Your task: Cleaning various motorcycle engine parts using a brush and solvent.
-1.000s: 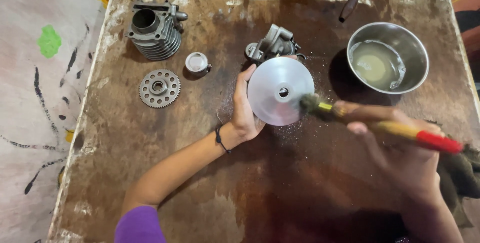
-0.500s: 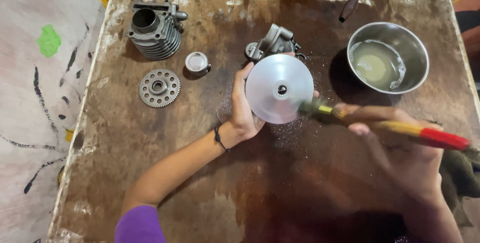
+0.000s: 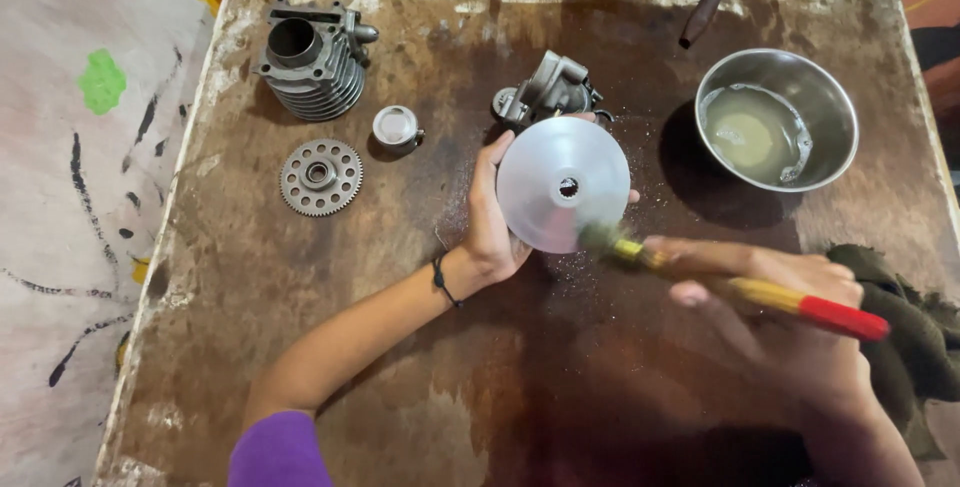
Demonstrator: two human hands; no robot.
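Step in hand: brushing the face of the metal disc [image 3: 563, 185], by the look of it, with bristles at the lower rim.
Left hand [image 3: 492, 232]: props the disc up from the left and behind, fingers [image 3: 486, 182] curled round its edge, pinching it on a tilt.
Right hand [image 3: 780, 297]: closed round the brush [image 3: 745, 290] with its yellow and red handle (blurred, so exact finger placement cannot be told).
Disc position: mid tabletop [image 3: 560, 397], just in front of the small grey housing [image 3: 550, 92], hole at centre facing up.
Nearby: steel bowl [image 3: 778, 119] of pale liquid to the right; dark rag [image 3: 915, 337] at the right edge.
Further left: finned cylinder [image 3: 312, 59], small round cap [image 3: 395, 128], toothed gear [image 3: 320, 177], all apart from the hands.
Next move, as a judgement: calls for a steady left grip and a turn of the disc to bring unbrushed rim under the bristles.
Change from the earlier frames: brush tip sits lower on the disc than a second ago, when it worked beside the centre hole; disc and left hand much the same.
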